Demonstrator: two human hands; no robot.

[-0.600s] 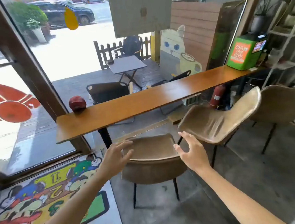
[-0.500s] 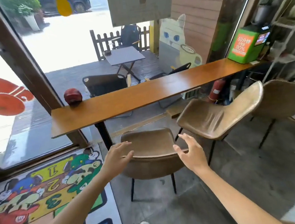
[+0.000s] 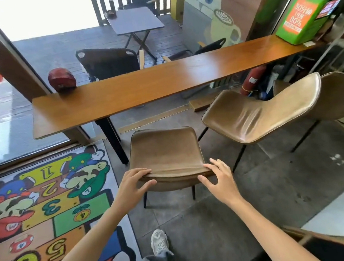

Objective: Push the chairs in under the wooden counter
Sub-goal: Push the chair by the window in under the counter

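Two bare hands rest on the top edge of the nearest chair's backrest, one at each corner, with both forearms extended forward and slightly converging. Left hand [image 3: 133, 185]: fingers laid over the top edge, thumb spread below against the back face, a loose clasp on the backrest. Right hand [image 3: 219, 180]: fingers splayed over the opposite corner, thumb pointing inward along the back face; whether it grips firmly or only touches cannot be told. Nearest chair [image 3: 164, 151]: brown padded seat, dark thin legs, facing the wooden counter [image 3: 163, 81], its front seat edge just short of the counter's near edge, beside the counter's black leg [image 3: 112, 139]. Second chair [image 3: 258, 111]: right of the nearest chair, turned at an angle, standing clear of the counter. Third chair [image 3: 341, 96]: directly behind the second. On the counter: red helmet [image 3: 61, 79] at its left end, green box [image 3: 300, 17] at its right end.
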